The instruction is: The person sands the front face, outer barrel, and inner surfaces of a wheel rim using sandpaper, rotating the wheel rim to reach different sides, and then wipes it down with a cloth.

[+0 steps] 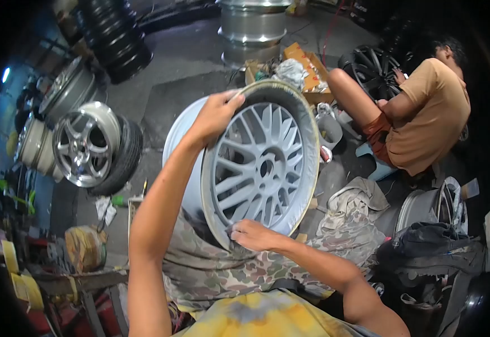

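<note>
A pale grey multi-spoke car wheel rim (267, 165) stands tilted in front of me, its lower edge against the camouflage cloth (222, 269) over my lap. My left hand (222, 114) grips the upper left edge of the rim, fingers curled over the lip. At the bottom of the lip, my right hand (250, 235) is closed, fingertips pressed to the metal. A small dark grey piece shows at those fingertips; its kind is not clear. The outer lip looks bare and yellowish in places, while spokes and barrel are dull grey.
At right a co-worker (430, 112) sits on a low stool beside a black wheel (374, 70). A chrome wheel (85, 144) leans on a tyre (124, 157) at left. Behind are stacked rims (252, 28) and an open cardboard box (307, 64). A rag (354, 202) lies right.
</note>
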`<state>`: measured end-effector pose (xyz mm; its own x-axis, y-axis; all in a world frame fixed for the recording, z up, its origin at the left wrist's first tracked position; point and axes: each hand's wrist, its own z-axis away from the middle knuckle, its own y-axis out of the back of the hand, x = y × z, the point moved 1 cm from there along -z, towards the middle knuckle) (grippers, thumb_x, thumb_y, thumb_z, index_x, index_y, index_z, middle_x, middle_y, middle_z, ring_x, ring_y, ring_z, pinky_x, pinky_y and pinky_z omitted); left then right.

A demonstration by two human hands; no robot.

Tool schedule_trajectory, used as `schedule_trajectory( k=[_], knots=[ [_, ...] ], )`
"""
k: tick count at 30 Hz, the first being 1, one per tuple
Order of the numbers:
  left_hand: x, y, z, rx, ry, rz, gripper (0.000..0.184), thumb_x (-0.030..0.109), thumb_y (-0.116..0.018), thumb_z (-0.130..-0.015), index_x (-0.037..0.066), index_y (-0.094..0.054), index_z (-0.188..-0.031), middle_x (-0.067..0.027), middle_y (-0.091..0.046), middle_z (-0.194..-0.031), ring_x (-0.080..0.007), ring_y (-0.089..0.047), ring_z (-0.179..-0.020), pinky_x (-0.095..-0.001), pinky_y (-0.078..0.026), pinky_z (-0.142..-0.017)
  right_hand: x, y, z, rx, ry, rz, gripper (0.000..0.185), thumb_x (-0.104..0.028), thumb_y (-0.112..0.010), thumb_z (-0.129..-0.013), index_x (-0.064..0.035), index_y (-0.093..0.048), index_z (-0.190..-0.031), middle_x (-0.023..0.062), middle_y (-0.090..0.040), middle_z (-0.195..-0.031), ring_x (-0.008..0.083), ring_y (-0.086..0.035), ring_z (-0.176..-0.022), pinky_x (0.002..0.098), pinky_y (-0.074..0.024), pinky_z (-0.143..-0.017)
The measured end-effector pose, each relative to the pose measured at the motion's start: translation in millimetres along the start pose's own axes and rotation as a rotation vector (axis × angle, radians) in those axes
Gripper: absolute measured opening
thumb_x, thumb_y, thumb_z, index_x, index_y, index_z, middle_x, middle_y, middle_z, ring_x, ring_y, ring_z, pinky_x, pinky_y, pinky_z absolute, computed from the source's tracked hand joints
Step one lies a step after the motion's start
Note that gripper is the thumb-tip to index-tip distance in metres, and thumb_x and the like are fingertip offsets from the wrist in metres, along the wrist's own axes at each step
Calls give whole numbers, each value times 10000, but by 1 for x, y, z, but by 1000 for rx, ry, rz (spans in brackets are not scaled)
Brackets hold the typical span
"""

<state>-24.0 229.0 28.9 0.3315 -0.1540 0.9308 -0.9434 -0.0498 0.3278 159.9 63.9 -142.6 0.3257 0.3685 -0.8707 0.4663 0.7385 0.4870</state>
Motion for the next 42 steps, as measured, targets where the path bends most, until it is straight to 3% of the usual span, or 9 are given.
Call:
schedule_trajectory(
  k=[3,5,8,13,16,23,31,38,42],
  knots=[
    [5,-6,4,-14,-69,-34,384,263,-556,-1028,-4,-653,-1287,-123,-729,-1133,-160,-626,-1054,-317,-456,-962,-40,44,-26,-97,-187,-462,258,-202,-557,-916,11,-620,-784,69,-610,-669,207,-559,-585,364,-430,-563],
    [5,-8,4,-12,-118,-68,398,274,-562,-1032,-19,-649,-1287,-123,-726,-1143,-161,-622,-1078,-314,-453,-969,-43,71,-36,-137,-128,-981,189,-142,-513,-986,-5,-625,-1053,-36,-533,-743,28,-430,-614,193,-341,-558],
    [8,-9,5,-8,-69,-1,400,266,-585,-1032,-38,-652,-1283,-81,-711,-1154,-138,-611,-1067,-290,-449,-970,-56,123,-20,8,-54,-1156,307,-146,-553,-998,20,-619,-1248,-20,-571,-834,46,-416,-627,212,-349,-561],
    [0,-1,3,-34,13,171,366,182,-622,-1009,-29,-645,-1307,-36,-692,-1162,-103,-600,-1025,-259,-462,-937,66,189,31,719,-51,-136,354,-215,-555,-936,7,-696,-1173,96,-712,-1061,210,-650,-837,355,-514,-738],
    [-15,11,-4,23,22,162,412,176,-657,-989,-33,-618,-1342,-68,-686,-1207,-127,-605,-1067,-265,-455,-965,125,190,90,836,-536,513,323,-198,-546,-920,4,-715,-1107,223,-684,-1167,368,-675,-1049,433,-531,-876],
    [-34,35,-8,89,87,121,396,164,-654,-992,-38,-625,-1332,-82,-677,-1232,-136,-625,-1066,-251,-464,-959,166,129,113,186,-981,420,291,-235,-690,-867,-16,-727,-1055,239,-674,-1179,402,-659,-1111,489,-530,-949],
    [-27,18,-13,268,81,109,409,34,-592,-980,-17,-584,-1385,-141,-634,-1345,-184,-608,-1195,-282,-436,-1040,148,130,95,291,-831,338,533,-463,-537,-991,33,-723,-1051,287,-695,-1083,437,-663,-1069,515,-514,-934],
    [2,-17,-34,391,-270,-150,358,-7,-519,-943,-17,-662,-1271,-156,-667,-1281,-218,-608,-1207,-319,-418,-1068,120,266,113,609,-672,361,327,-393,-597,-959,-146,-769,-1087,176,-741,-984,387,-699,-961,473,-542,-873],
    [68,-61,-1,102,-592,-238,230,-15,-546,-935,10,-707,-1097,-101,-715,-1079,-185,-651,-1045,-320,-465,-986,137,331,140,644,-776,-138,454,-414,-663,-958,-40,-693,-1213,91,-702,-999,171,-682,-705,328,-572,-630]
  ],
)
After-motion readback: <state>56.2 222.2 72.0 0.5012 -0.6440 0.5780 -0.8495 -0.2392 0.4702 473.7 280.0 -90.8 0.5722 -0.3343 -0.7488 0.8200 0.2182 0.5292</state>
